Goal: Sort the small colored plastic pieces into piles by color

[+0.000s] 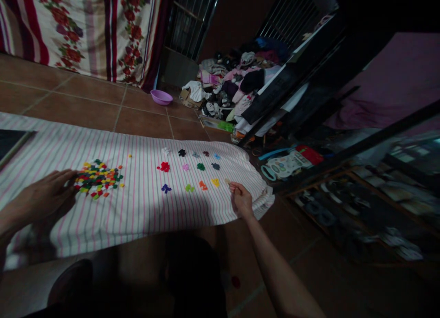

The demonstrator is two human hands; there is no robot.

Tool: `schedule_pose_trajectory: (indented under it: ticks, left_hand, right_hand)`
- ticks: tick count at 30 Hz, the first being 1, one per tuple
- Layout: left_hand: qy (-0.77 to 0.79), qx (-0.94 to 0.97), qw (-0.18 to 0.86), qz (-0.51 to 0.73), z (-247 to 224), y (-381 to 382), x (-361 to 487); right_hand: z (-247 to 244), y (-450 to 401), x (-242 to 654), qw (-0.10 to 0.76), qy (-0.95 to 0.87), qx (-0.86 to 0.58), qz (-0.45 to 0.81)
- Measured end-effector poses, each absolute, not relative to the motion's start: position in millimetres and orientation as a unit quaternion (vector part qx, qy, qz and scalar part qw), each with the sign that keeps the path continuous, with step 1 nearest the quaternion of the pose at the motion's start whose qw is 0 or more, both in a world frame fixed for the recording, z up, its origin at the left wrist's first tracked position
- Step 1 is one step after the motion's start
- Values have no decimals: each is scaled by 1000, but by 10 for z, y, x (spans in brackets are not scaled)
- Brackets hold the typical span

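Where the right grip meets the right end of the near row, our right hand [242, 199] has its thumb and fingertips drawn together beside the pale beige pieces [227, 181]; we cannot tell whether one is pinched between them. Our left hand [51, 189] has its fingers extended, the tips at the left edge of the mixed heap [98, 180] of small coloured pieces; we cannot tell whether any is gripped.

Note the governing relation: the mixed heap lies directly right of our left hand, the nearer one, and well left of our right hand. We can read no long axis on pieces so small; the single-colour groups form rows running left to right.

Moving left from the right hand, we locate the yellow group [215, 182], orange group [203, 185], lime group [189, 188] and dark blue group [166, 188]. Two farther rows include the red group [164, 167] and black group [182, 152]. One stray yellow piece [129, 156] sits beyond the heap, to its right. All rest on the striped, cloth-covered surface [137, 215].

Farther out, we note a purple basin [161, 97] on the floor [89, 107]. We find no readable brand, label or writing.
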State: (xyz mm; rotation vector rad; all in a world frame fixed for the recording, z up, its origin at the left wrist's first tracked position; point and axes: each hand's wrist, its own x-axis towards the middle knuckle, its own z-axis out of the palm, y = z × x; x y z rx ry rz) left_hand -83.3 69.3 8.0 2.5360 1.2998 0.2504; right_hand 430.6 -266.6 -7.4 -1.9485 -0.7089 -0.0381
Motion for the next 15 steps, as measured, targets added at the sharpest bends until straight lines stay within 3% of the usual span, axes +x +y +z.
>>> schedule_pose_trajectory:
  ticks: [5, 15]
  left_hand:
    - [452, 876, 148, 82, 80, 686, -850]
    - [450, 877, 152, 72, 189, 625, -804]
  right_hand:
    - [-126, -2512, 4248, 508, -317, -799, 49]
    - [-154, -2409, 4357, 498, -309, -810, 25]
